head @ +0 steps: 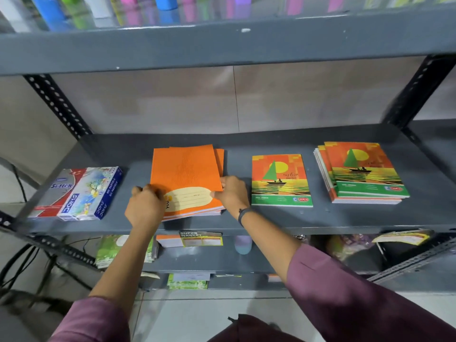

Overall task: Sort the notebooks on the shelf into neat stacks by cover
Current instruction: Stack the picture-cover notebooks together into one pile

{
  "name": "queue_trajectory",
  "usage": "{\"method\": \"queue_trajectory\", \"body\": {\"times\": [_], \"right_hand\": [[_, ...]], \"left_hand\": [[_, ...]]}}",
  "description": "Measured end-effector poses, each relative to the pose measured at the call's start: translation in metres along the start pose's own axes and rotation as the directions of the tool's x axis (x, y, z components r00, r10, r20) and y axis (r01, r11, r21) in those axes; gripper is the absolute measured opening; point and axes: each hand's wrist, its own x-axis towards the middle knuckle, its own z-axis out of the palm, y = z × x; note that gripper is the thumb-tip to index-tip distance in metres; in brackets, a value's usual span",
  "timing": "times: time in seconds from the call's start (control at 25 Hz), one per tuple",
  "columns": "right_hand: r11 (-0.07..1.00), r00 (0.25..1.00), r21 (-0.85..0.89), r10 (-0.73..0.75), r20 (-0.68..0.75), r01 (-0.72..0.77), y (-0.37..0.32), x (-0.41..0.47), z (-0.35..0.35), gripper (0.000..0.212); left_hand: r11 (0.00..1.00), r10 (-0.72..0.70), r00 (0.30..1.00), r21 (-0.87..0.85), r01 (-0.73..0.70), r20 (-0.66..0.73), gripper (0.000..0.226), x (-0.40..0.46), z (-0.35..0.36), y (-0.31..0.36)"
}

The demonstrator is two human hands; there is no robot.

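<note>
A stack of plain orange notebooks [187, 174] lies in the middle of the grey shelf [271, 220], its top copies slightly fanned. My left hand [145, 206] grips the stack's near left corner. My right hand [230, 193] holds its right edge, fingers curled on the covers. To the right lies a single notebook with a sailboat cover [281, 181]. Further right sits a loosely fanned stack of the same sailboat notebooks [362, 172].
Boxes of crayons and pastels [79, 193] lie at the shelf's left end. Perforated black uprights [59, 104] frame the shelf. The lower shelf holds more notebooks [113, 250] and packets. Coloured bottles [167, 3] stand on the shelf above.
</note>
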Motion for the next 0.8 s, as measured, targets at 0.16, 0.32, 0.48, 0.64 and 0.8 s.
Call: {"method": "queue_trajectory", "body": {"times": [0.16, 0.32, 0.48, 0.64, 0.8], "right_hand": [[0.957, 0.992, -0.266, -0.123, -0.011, 0.116, -0.002, -0.009, -0.007, 0.035], [0.965, 0.969, -0.262, -0.072, -0.237, 0.008, 0.021, -0.013, -0.047, 0.040], [0.919, 0.885, -0.306, 0.085, -0.457, -0.247, 0.068, -0.016, -0.093, 0.038], [0.913, 0.885, -0.204, 0.255, -0.389, -0.352, 0.094, -0.009, -0.108, 0.045], [0.927, 0.870, -0.005, 0.350, -0.348, -0.375, 0.099, 0.002, -0.120, 0.045]], "left_hand": [[0.996, -0.021, 0.995, 0.087, 0.029, -0.097, 0.036, -0.007, 0.002, 0.005], [0.974, 0.219, 0.926, 0.020, -0.224, -0.308, 0.046, -0.026, 0.008, 0.042], [0.809, 0.529, 0.840, -0.225, -0.543, -0.123, 0.044, -0.074, 0.049, 0.117], [0.823, 0.492, 0.839, -0.440, -0.360, 0.233, 0.038, -0.082, 0.082, 0.166], [0.828, 0.270, 0.886, -0.560, -0.014, 0.378, 0.029, -0.070, 0.086, 0.183]]}}
